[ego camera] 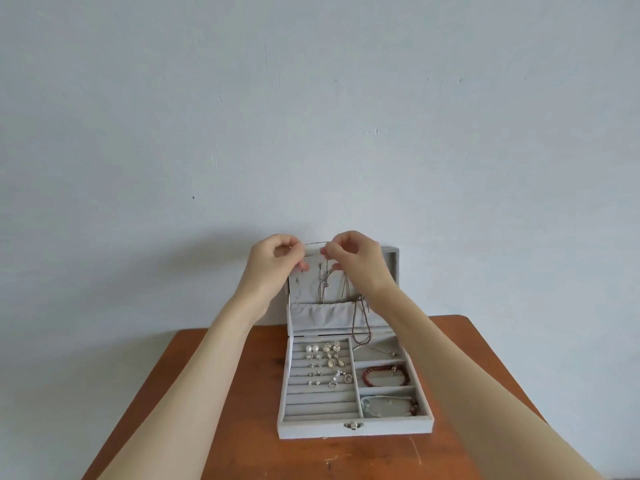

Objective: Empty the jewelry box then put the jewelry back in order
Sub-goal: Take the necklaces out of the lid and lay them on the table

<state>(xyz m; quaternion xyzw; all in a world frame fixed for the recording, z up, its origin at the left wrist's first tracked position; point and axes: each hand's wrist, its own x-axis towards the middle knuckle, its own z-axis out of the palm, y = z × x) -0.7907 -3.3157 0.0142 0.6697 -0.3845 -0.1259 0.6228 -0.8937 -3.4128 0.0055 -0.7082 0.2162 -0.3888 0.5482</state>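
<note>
A grey velvet jewelry box (353,427) stands open on the table, its lid (393,268) upright against the wall. My left hand (273,261) and my right hand (353,258) are raised at the lid's top edge, and each pinches an end of a thin silver chain (315,243) stretched between them. More chains (325,282) hang inside the lid above a fabric pocket. A dark beaded necklace (362,322) dangles at the lid's right. Several earrings (327,358) sit in the ring rolls on the left. A red bracelet (384,374) and a pale cord bracelet (388,405) lie in the right compartments.
The box sits on a small orange-brown wooden table (207,393) pushed against a pale grey wall (311,116). A fine silver necklace (379,351) lies in the top right compartment. Bare tabletop shows to the left, right and front of the box.
</note>
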